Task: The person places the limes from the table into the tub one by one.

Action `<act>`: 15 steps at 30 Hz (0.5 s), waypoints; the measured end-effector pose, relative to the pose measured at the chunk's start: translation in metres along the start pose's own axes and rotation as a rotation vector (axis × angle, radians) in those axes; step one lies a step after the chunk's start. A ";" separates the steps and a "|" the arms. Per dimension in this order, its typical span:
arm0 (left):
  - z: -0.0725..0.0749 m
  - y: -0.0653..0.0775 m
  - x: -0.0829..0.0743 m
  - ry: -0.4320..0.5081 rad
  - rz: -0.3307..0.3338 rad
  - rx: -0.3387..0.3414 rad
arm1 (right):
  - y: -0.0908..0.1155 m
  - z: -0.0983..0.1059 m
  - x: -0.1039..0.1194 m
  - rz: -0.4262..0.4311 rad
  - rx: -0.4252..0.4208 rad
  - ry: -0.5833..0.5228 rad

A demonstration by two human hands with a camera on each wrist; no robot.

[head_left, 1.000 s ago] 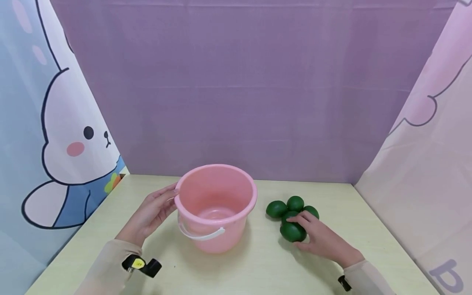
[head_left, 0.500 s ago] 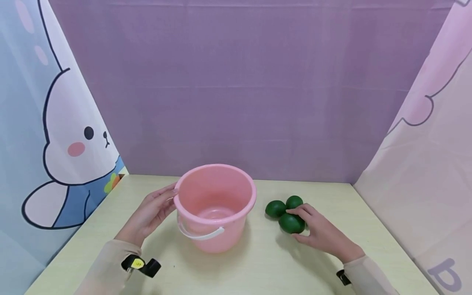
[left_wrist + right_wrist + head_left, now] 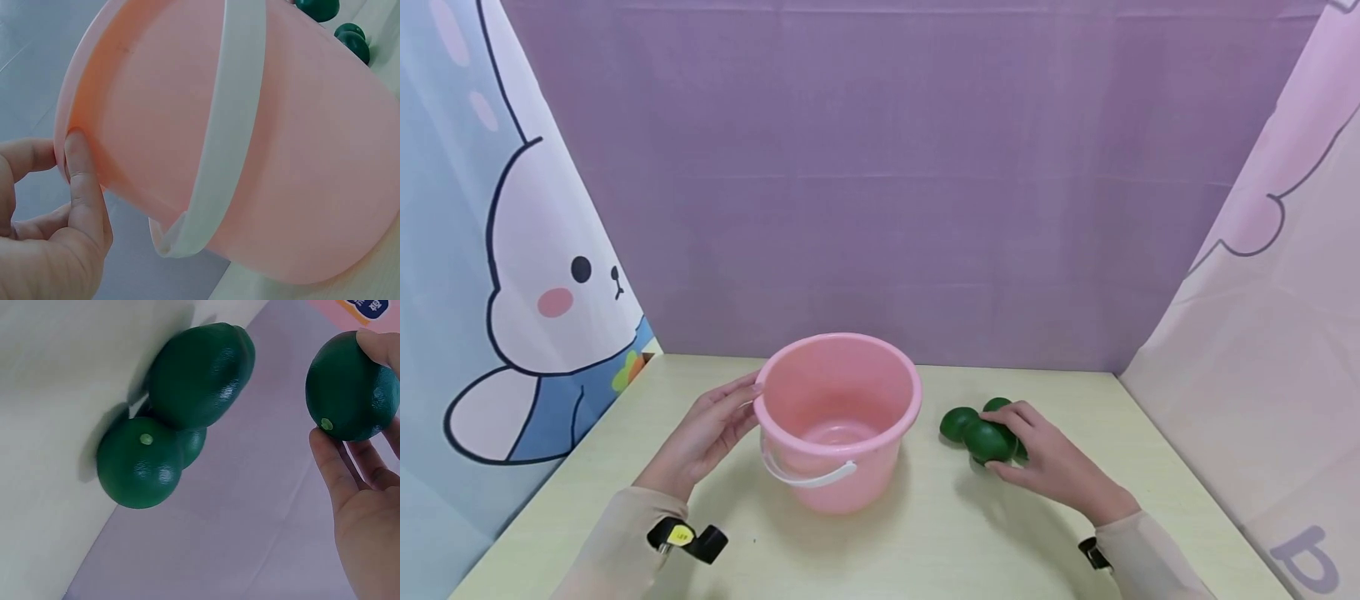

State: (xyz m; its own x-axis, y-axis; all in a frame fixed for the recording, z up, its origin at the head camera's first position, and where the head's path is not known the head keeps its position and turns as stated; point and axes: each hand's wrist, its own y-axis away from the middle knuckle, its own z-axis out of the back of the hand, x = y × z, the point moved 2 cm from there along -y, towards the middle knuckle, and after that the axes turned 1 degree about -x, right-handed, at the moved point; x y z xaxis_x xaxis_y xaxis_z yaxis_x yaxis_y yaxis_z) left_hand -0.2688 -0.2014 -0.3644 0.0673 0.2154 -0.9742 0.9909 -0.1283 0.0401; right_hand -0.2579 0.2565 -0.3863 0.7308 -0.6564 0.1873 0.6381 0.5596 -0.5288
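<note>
A pink bucket (image 3: 853, 487) stands upright on the table, its inside bare. My left hand (image 3: 711, 433) pinches its rim from the left; in the left wrist view the thumb (image 3: 80, 162) lies just under the lip, with fingers on the other side. My right hand (image 3: 1063, 467) holds a glossy dark green lime (image 3: 987, 440) between thumb and fingertips. The right wrist view has this lime (image 3: 347, 387) raised off the table, apart from the others. Several more limes (image 3: 957, 424) lie clustered below and behind it, partly hidden by the hand.
The bucket's white handle (image 3: 820, 479) hangs down on its near side. The pale wooden table (image 3: 880, 558) ends at a purple cloth backdrop (image 3: 895, 192). A rabbit-printed cloth (image 3: 565, 233) is on the left and a pale pink one (image 3: 1277, 367) on the right.
My right hand has taken hold of the nearest lime and lifted it up and slightly left, over the others. My left hand and the bucket have stayed in place.
</note>
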 end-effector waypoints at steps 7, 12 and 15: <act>0.001 0.000 0.000 0.013 -0.005 0.007 | -0.009 0.006 0.005 0.020 -0.021 -0.027; 0.001 0.000 -0.001 0.002 0.001 0.002 | -0.015 0.010 0.008 0.033 -0.045 -0.026; 0.001 0.000 -0.001 -0.007 0.005 -0.004 | -0.019 0.011 0.009 0.042 -0.062 -0.028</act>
State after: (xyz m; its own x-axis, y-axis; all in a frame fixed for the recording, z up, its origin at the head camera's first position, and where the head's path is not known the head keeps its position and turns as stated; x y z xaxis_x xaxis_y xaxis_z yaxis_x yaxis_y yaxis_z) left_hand -0.2688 -0.2023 -0.3633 0.0718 0.2083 -0.9754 0.9910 -0.1256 0.0461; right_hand -0.2603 0.2456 -0.3651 0.7634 -0.6183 0.1869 0.5915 0.5529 -0.5869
